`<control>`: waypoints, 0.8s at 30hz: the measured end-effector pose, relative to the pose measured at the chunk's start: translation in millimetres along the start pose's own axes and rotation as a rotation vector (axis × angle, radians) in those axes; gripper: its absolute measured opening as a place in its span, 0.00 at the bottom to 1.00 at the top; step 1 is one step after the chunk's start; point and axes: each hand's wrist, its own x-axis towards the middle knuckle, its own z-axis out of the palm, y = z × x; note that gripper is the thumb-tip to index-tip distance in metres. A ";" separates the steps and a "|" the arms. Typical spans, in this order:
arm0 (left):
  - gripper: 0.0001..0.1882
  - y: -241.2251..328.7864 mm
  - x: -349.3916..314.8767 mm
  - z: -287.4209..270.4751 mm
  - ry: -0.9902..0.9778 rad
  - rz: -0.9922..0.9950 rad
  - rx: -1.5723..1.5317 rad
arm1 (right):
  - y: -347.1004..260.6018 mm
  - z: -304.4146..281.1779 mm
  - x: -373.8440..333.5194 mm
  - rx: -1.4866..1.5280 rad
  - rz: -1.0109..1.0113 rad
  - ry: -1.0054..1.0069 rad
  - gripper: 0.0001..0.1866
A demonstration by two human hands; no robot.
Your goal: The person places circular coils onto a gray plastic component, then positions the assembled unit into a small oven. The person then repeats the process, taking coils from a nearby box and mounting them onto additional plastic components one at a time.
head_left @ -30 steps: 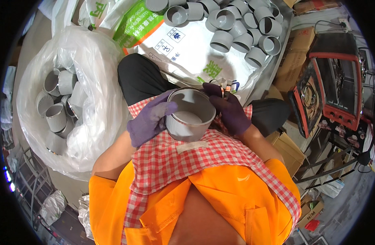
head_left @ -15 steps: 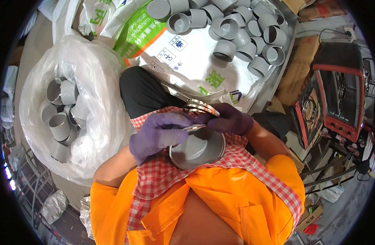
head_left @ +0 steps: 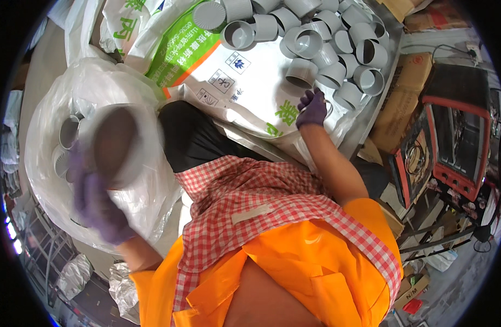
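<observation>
A grey cup (head_left: 118, 147), smeared by motion, is in my purple-gloved left hand (head_left: 100, 204). It is over the clear plastic bag (head_left: 133, 204) on the left, its dark open end facing me. Inside that bag lie more grey ribbed cups (head_left: 69, 131), partly hidden by the moving one. My gloved right hand (head_left: 314, 110) reaches out to the right, just nearer than the pile of loose grey cups (head_left: 302, 72). Its fingers are curled around shiny metal rings (head_left: 330, 109), of which only a thin edge shows.
The loose cups rest on a white and green printed sack (head_left: 245, 103) spread in a metal tray (head_left: 382, 103). My black-trousered knee (head_left: 188, 128) stands between bag and sack. On the right are a cardboard box (head_left: 404, 90) and a red-framed oven-like appliance (head_left: 457, 131).
My hands have parted from over my lap. The left has swung left with the grey cup to above the bag, while the right has moved forward and right with the metal rings.
</observation>
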 end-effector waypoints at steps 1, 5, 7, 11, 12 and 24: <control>0.21 -11.5 7.8 -29.7 0.086 0.077 0.210 | 13.3 -3.0 38.3 0.012 0.027 0.135 0.16; 0.28 -27.0 9.3 -68.5 0.331 0.000 0.879 | 72.8 10.1 149.4 -1.441 -0.174 0.310 0.19; 0.26 -46.3 -4.0 -62.0 0.262 -0.127 0.454 | 48.5 33.6 141.9 -2.248 -0.351 -0.024 0.14; 0.24 -31.9 -6.2 5.5 -0.123 0.115 0.235 | 33.0 23.6 173.3 -2.133 -0.387 0.021 0.13; 0.24 -26.5 -6.5 23.6 -0.228 0.211 0.268 | 29.3 12.6 172.9 -2.131 -0.436 0.063 0.12; 0.16 6.9 -28.6 143.8 -0.882 0.533 -0.228 | -78.4 -32.5 -152.2 -0.782 -0.047 -1.469 0.15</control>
